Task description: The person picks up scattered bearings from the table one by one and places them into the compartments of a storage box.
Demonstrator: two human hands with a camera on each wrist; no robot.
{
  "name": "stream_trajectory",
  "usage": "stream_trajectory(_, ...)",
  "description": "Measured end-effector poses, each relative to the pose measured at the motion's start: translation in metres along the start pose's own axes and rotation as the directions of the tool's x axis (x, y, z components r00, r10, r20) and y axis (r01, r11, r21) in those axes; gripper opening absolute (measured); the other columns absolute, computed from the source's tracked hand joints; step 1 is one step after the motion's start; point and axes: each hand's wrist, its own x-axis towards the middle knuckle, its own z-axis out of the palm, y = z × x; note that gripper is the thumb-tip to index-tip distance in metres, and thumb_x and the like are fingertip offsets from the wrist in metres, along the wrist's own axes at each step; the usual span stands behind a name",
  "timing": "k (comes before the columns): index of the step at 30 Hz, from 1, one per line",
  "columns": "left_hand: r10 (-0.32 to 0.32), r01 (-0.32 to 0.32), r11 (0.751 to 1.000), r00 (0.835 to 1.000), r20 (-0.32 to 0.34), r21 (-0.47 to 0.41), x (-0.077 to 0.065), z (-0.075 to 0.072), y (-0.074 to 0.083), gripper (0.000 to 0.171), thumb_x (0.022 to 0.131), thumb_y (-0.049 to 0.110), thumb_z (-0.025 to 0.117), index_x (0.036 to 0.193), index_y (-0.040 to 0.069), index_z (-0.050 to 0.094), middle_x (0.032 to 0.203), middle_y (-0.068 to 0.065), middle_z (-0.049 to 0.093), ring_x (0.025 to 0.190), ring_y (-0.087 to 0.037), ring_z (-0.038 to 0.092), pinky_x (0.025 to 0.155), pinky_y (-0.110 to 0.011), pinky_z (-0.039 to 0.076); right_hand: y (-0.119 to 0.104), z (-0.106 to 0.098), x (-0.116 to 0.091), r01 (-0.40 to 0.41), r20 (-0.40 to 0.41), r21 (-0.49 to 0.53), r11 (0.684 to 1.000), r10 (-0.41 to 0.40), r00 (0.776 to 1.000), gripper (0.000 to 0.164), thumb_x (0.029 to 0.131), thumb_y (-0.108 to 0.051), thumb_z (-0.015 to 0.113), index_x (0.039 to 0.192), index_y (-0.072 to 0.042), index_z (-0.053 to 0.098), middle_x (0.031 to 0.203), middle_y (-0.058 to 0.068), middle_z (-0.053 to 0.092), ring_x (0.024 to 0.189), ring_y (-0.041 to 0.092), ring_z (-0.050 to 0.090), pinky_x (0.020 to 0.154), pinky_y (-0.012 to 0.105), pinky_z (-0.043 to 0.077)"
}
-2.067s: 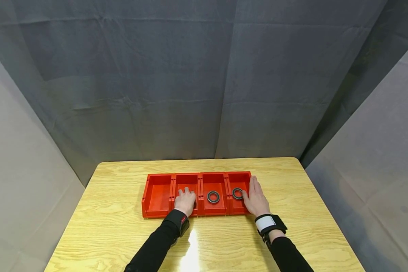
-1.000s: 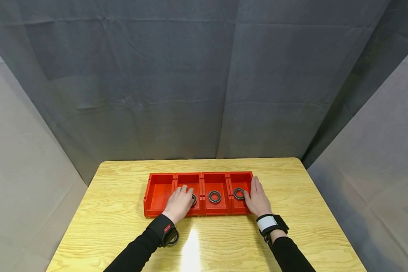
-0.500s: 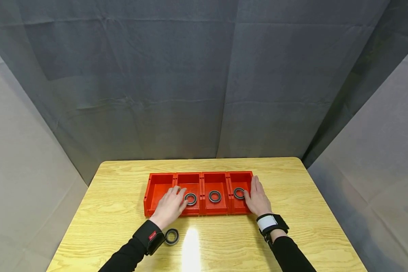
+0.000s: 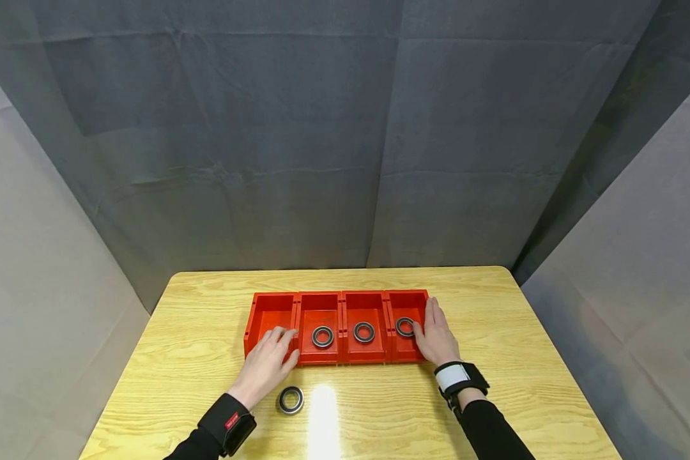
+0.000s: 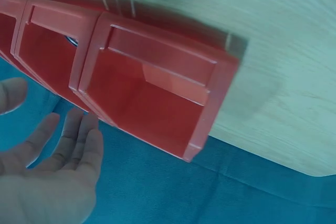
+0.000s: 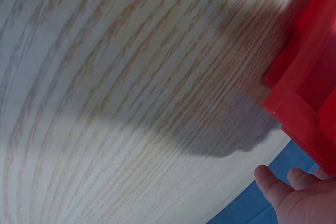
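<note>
A row of joined red bins stands on the table. In the head view one ball bearing lies in each of three bins: the second-from-left bearing, the third-bin bearing and the rightmost bearing, partly near my thumb. My left hand hovers at the front of the leftmost bin, fingers relaxed and spread, holding nothing. My right hand rests along the right outer wall of the row, fingers straight, thumb over the rim. Its fingers show beside the bin wall in the right wrist view.
Another bearing lies on the wooden table in front of the bins, just right of my left wrist. Grey cloth hangs behind the table, with pale panels at the sides.
My left hand has come out of the second bin and moved left and nearer, uncovering a bearing there and the one on the table. My right hand stays put.
</note>
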Motion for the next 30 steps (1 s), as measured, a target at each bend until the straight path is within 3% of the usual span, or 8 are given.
stream_trajectory(6, -0.004, 0.003, 1.0, 0.999, 0.032, 0.021, -0.012, -0.002, -0.001, 0.04, 0.091, 0.021, 0.073, 0.126, 0.002, 0.066, 0.108, -0.012, 0.065, 0.094, -0.027, 0.062, 0.081, -0.041, 0.058, -0.001, -0.002, -0.001, 0.007, -0.003, 0.005, 1.0, -0.007, 1.0, 0.075, 0.103, -0.025, 0.052, 0.158, 0.009, 0.014, 0.166, 0.028, 0.014, 0.151, 0.047, 0.025, 0.119, 0.058, 0.033)
stream_trajectory(18, 0.025, -0.03, 0.999, 0.99, 0.141, 0.03, -0.028, 0.014, 0.009, 0.038, 0.091, 0.026, 0.073, 0.12, 0.003, 0.068, 0.104, -0.011, 0.066, 0.089, -0.025, 0.061, 0.076, -0.041, 0.057, -0.002, 0.0, 0.0, 0.019, -0.051, 0.027, 0.999, -0.018, 0.999, 0.074, 0.1, -0.023, 0.055, 0.156, 0.01, 0.02, 0.164, 0.03, 0.02, 0.148, 0.047, 0.029, 0.116, 0.06, 0.036)
stream_trajectory(30, 0.079, -0.097, 0.993, 0.971, 0.226, 0.068, -0.044, 0.029, 0.007, 0.044, 0.081, 0.031, 0.081, 0.114, 0.005, 0.068, 0.096, -0.005, 0.062, 0.086, -0.021, 0.056, 0.072, -0.036, 0.054, 0.0, 0.0, 0.0, 0.003, 0.009, 0.016, 1.0, -0.003, 1.0, 0.076, 0.103, -0.026, 0.051, 0.158, 0.009, 0.011, 0.166, 0.029, 0.013, 0.152, 0.046, 0.022, 0.12, 0.058, 0.032)
